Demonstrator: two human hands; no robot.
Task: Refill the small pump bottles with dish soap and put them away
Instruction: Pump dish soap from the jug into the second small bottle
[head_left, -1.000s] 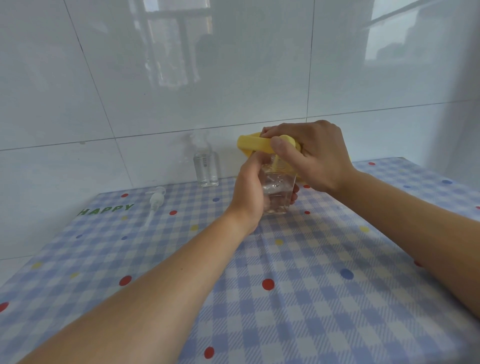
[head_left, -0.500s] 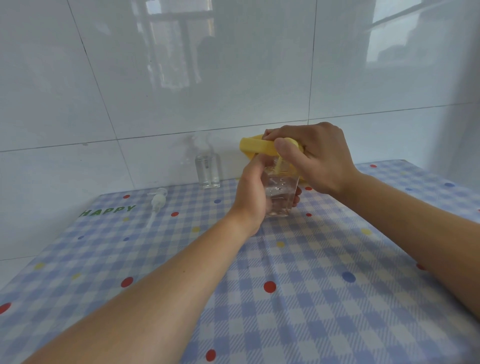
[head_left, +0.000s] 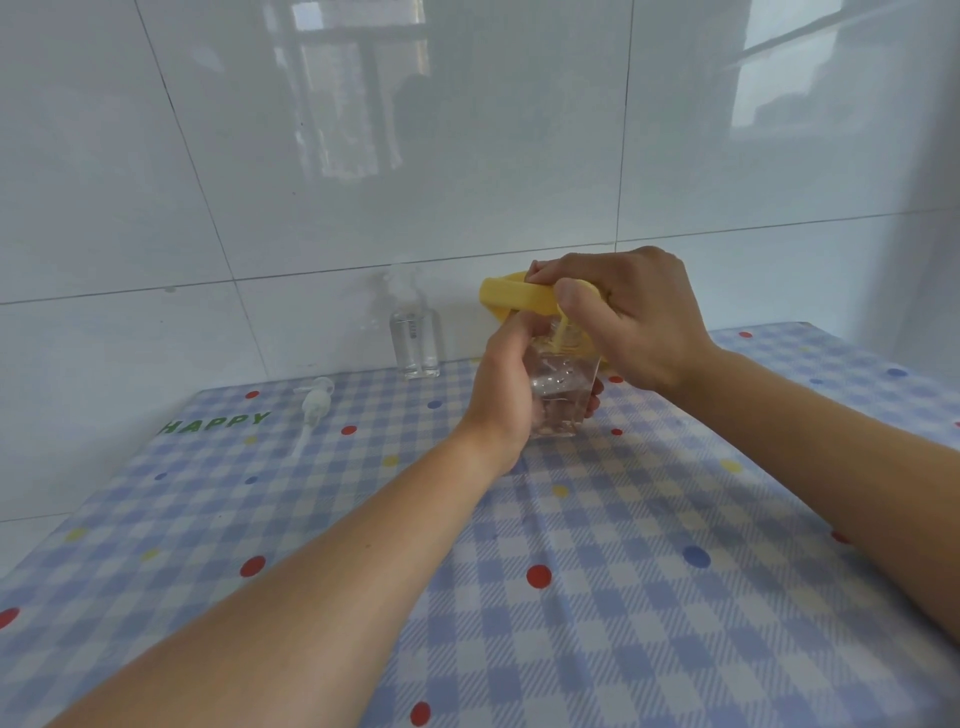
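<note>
My left hand grips a small clear bottle that stands on the checked tablecloth near the wall. A yellow funnel sits on the bottle's mouth, its spout pointing down into the neck. My right hand holds the funnel from above, thumb and fingers curled round its rim. A second clear pump bottle with its pump on stands against the tiled wall to the left. A loose white pump head with its tube lies on the cloth further left.
The table is pushed against a white tiled wall at the back and left. Green letters spelling HAPPY mark the cloth's far left corner. Both my forearms stretch across the near half of the table.
Both hands stay on the bottle and funnel in the same spot. Only the view has shifted slightly.
</note>
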